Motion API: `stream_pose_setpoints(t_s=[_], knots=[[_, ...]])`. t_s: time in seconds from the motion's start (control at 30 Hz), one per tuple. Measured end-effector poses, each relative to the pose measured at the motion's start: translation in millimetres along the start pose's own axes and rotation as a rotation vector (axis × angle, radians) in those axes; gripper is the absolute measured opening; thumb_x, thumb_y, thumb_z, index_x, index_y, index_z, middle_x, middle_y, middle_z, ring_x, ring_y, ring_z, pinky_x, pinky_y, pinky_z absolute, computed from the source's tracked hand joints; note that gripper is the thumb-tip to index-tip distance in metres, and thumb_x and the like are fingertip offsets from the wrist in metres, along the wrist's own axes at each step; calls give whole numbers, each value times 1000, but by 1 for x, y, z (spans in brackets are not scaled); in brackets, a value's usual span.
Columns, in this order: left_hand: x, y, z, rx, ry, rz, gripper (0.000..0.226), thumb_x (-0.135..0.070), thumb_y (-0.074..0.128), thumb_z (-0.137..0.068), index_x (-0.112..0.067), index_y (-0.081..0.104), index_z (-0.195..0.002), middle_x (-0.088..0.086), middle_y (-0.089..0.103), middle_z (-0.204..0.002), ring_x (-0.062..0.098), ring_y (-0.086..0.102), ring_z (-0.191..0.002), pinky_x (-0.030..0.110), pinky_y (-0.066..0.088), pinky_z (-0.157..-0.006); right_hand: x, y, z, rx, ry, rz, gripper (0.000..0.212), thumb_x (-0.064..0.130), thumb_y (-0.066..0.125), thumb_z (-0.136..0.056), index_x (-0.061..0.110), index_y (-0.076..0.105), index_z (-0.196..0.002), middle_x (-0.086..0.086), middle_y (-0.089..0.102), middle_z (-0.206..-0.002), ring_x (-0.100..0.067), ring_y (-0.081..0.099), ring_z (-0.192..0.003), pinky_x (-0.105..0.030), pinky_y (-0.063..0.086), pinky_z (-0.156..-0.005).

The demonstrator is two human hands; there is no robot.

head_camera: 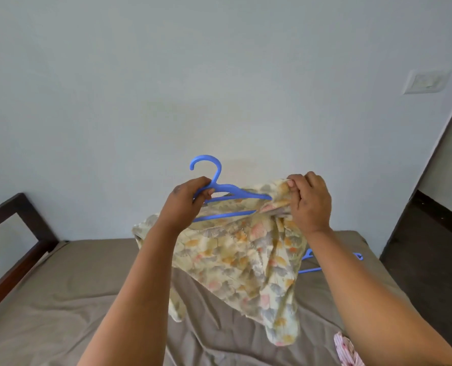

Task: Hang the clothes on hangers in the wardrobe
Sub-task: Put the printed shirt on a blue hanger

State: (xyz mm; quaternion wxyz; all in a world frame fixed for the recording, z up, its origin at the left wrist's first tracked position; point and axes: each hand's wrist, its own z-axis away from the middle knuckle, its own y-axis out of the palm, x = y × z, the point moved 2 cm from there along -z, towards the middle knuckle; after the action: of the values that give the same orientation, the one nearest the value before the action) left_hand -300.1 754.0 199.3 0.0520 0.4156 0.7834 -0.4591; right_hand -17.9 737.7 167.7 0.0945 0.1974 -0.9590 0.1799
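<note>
I hold a blue plastic hanger (227, 191) up over the bed, hook upward. My left hand (185, 202) grips its left shoulder near the neck. A cream floral garment (246, 257) hangs from the hanger's right end and droops toward the mattress. My right hand (309, 199) pinches the garment's top edge at the hanger's right tip. The hanger's right end is hidden inside the cloth. No wardrobe is in view.
A bed with a brown sheet (74, 286) lies below, with a dark wooden frame (16, 233) at the left. A second blue hanger (333, 260) lies on the bed at the right. A pink patterned cloth (347, 350) sits at the bottom right. A dark door (430, 247) stands on the right.
</note>
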Motion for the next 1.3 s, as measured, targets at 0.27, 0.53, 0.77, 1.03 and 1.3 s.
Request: stream_pose_setpoints(t_s=[0.27, 0.53, 0.77, 1.03, 1.3], knots=[[-1, -7, -2, -219, 55, -90, 20, -22, 49, -97, -9, 63, -105, -5, 57, -84, 19, 48, -78, 29, 34, -68, -25, 3, 21, 159, 276, -96, 51, 53, 32, -98, 5, 52, -96, -10, 51, -98, -28, 46, -91, -47, 44, -78], [-5, -17, -13, -194, 173, -155, 28, -45, 51, -93, -20, 62, -87, -20, 45, -66, 3, 40, -63, 28, 32, -65, -32, 17, 26, 848, 360, -294, 29, 20, 76, -80, 26, 64, -105, 6, 64, -95, -18, 63, -98, -12, 41, -74], [-3, -33, -11, -229, 174, -190, 30, -48, 53, -92, -24, 49, -74, -12, 39, -60, 1, 44, -57, 11, 25, -54, -33, 6, 9, 616, 483, -324, 44, 33, 60, -92, 21, 46, -53, 3, 39, -52, -7, 36, -49, -28, 30, -53], [2, -23, -8, -275, 73, -44, 33, -42, 58, -92, -23, 46, -68, -9, 36, -54, 9, 38, -52, 15, 24, -50, -30, 6, -12, 606, 740, -384, 37, 42, 46, -98, 14, 70, -104, -5, 66, -107, -20, 59, -102, -30, 45, -89], [1, -19, -15, -305, 77, -138, 25, -38, 61, -92, -18, 63, -79, -11, 48, -63, 2, 46, -62, 9, 28, -55, -36, 2, -9, 385, 751, -578, 30, 47, 65, -85, 20, 61, -74, 6, 65, -81, -12, 60, -84, -30, 46, -80]])
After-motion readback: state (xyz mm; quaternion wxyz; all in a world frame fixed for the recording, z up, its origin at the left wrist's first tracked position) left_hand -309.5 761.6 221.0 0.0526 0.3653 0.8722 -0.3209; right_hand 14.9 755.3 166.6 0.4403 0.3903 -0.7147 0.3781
